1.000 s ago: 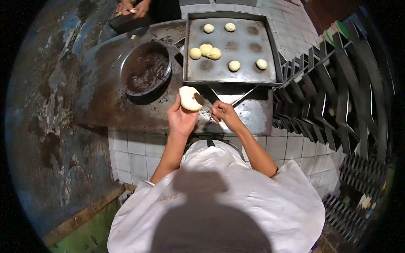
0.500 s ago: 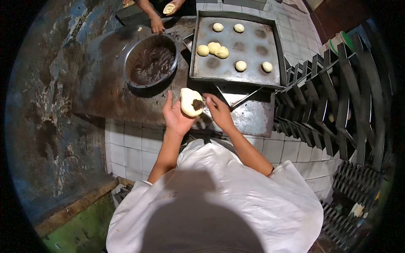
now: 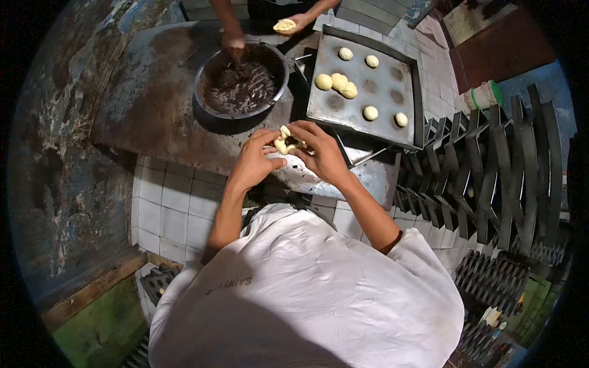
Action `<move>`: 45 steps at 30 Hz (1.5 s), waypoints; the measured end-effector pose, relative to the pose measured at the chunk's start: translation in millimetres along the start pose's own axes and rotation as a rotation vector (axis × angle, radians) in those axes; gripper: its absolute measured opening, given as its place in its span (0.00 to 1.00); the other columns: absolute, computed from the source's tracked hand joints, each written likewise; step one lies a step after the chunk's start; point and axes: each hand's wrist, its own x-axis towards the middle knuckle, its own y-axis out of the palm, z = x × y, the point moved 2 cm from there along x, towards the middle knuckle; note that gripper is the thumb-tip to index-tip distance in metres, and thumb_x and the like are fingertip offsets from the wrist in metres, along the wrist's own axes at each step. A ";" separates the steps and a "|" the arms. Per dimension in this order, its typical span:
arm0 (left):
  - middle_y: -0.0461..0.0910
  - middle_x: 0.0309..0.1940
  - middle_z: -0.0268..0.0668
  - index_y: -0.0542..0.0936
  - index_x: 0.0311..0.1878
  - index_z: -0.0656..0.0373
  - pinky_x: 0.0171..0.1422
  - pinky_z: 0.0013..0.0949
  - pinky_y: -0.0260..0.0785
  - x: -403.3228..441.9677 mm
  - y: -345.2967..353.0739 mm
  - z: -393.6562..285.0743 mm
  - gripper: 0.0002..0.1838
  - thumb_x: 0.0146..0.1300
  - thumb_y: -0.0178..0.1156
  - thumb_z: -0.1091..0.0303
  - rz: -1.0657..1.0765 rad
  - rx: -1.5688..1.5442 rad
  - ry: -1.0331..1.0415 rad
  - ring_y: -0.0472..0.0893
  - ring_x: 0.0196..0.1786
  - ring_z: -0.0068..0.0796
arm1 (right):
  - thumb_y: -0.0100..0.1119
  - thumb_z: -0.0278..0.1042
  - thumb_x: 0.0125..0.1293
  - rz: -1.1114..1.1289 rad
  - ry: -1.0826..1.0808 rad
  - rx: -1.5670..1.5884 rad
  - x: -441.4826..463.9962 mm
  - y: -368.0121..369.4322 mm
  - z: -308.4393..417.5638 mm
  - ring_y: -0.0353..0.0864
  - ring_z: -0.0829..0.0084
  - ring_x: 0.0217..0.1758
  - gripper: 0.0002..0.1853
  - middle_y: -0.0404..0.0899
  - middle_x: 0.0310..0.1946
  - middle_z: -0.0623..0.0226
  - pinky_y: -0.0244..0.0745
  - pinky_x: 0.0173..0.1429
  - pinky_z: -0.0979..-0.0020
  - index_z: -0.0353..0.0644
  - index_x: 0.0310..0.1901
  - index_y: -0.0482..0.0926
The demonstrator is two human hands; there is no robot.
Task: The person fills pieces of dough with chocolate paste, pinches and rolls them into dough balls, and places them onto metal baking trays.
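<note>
Between my two hands is a piece of pale dough [image 3: 282, 146], its edges folded up around a dark filling. My left hand [image 3: 253, 161] has its fingers round the dough's left side. The fingers of my right hand [image 3: 320, 152] press on its right side. Beyond them stands a round metal bowl [image 3: 284, 89] with dark filling [image 3: 242, 92]. To the right lies a metal tray [image 3: 380, 132] with several dough balls [image 3: 370, 113], some of them touching.
Across the table [image 3: 147, 104], a co-worker's hand [image 3: 233, 44] reaches into the bowl; their other hand [image 3: 299, 23] holds a flattened dough piece [image 3: 284, 25]. Stacked dark metal racks [image 3: 485, 178] stand at the right, near a bucket with a green rim [image 3: 483, 95].
My right hand has come onto the dough, whose edges are now gathered up. The co-worker's hand has gone into the bowl. The view has shifted, so bowl and tray appear lower and farther right.
</note>
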 end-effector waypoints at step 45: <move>0.75 0.68 0.48 0.80 0.57 0.66 0.75 0.37 0.65 -1.7 -120.7 -24.3 0.14 0.71 0.57 0.75 0.035 -1.233 0.132 0.74 0.69 0.33 | 0.74 0.28 0.61 -0.415 0.219 0.159 93.3 106.4 111.5 0.85 0.73 0.37 0.15 0.85 0.42 0.59 0.78 0.45 0.69 0.36 0.50 0.87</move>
